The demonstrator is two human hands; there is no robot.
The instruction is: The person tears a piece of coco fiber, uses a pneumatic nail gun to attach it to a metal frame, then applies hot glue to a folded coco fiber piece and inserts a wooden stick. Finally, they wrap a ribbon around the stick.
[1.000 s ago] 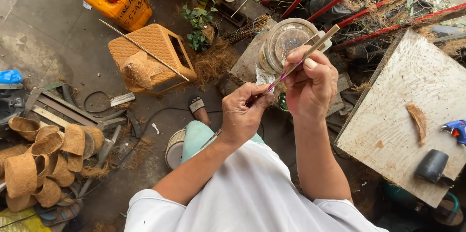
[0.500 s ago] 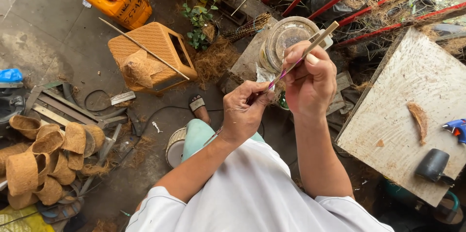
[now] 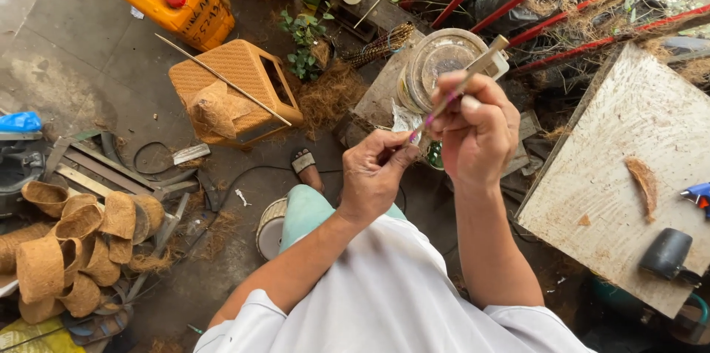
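Right hand (image 3: 477,131) clamped around thin stick (image 3: 462,87), steadying it at slant; left hand (image 3: 373,175) pinches stick's lower end below, fingertips together, for fine work.

An outdoor craft workshop: coir pots (image 3: 66,249) piled on concrete, worn workboard (image 3: 629,175), scattered tools.

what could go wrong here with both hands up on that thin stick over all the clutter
The thin stick is pinched near its lower tip by the left hand and gripped higher by the right hand; the pointed end sits close to the fingers, so a slip might prick them. The stick could also snap if bent. If dropped, it might vanish among the loose fibre and scraps on the floor.
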